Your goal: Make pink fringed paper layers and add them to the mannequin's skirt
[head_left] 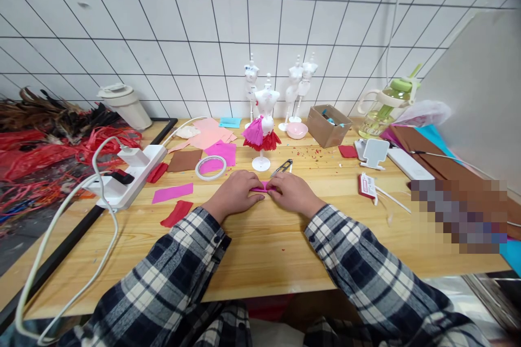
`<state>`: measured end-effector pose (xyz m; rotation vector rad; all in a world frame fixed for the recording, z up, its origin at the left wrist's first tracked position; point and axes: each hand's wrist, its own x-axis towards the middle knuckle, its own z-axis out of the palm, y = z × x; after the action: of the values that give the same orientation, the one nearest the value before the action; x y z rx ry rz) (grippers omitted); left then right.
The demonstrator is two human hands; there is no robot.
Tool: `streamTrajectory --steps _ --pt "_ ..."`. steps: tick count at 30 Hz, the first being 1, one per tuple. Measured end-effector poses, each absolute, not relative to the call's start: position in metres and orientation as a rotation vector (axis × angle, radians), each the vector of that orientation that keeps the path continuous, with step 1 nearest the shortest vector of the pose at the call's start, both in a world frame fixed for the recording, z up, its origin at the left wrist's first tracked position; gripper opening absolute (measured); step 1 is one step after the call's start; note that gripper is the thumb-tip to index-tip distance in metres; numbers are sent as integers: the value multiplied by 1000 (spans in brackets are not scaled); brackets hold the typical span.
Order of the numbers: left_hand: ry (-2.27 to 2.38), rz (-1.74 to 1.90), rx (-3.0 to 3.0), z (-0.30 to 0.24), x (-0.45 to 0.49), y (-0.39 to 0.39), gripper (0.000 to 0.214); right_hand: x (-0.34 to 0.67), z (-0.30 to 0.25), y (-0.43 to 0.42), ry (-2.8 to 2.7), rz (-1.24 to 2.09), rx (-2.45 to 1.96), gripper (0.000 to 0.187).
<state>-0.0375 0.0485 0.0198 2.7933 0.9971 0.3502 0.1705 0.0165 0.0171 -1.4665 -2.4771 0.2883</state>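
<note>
My left hand (236, 191) and my right hand (293, 193) rest on the wooden table (264, 244), fingers curled and meeting over a small pink piece of paper (262, 186) that both pinch between them. Just beyond the hands stands a small white doll mannequin (265, 119) on a stand, dressed in a pink and red fringed skirt. Small snips (282, 166) lie right of its base. A roll of white tape (210, 167) lies to the left, on pink paper.
Pink, red and brown paper scraps (173, 193) lie left of my hands, by a white power strip (130, 173) with cables. Bare mannequins (299, 84), a pink bowl (297, 130), a cardboard box (328, 124), a bottle (385, 105) and a phone stand (374, 153) are behind and right.
</note>
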Motion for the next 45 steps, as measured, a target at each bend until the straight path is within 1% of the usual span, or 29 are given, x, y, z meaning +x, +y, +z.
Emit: streamTrajectory --steps 6,9,16,18,21,24,27,32,35,37,40,41,42,45 --pt "988 369 2723 18 -38 51 26 172 16 17 -2406 355 -1474 26" --pt "1023 384 2672 17 -39 50 25 173 13 19 -2360 428 -1491 19" --pt "1087 394 2656 12 -40 52 34 174 8 22 -2169 685 -1610 20" --pt "1116 406 2647 12 -39 52 37 172 7 22 -2096 713 -1639 20" --pt "1109 424 2652 11 -38 53 39 169 7 24 -2023 731 -1690 26" --pt "1069 434 2664 10 -37 54 39 164 9 27 -2027 738 -1747 26" --pt "1105 469 2636 8 -38 56 33 160 12 30 -2042 731 -1805 22" --pt "1191 453 2559 10 -41 58 22 164 8 32 -2046 624 -1832 17" --pt "1202 429 2536 11 -43 57 18 170 5 31 -2040 684 -1755 10" --pt "1200 433 2534 11 -44 56 18 172 5 31 -2037 701 -1703 14" --pt "1159 449 2546 11 -44 56 18 172 5 31 -2038 675 -1653 29" --pt "1138 460 2551 11 -44 56 18 172 4 31 -2040 670 -1648 31" --pt "1123 475 2556 11 -44 56 18 171 4 31 -2045 670 -1650 29" --pt "1109 514 2562 11 -43 56 16 169 2 31 -2061 694 -1652 15"
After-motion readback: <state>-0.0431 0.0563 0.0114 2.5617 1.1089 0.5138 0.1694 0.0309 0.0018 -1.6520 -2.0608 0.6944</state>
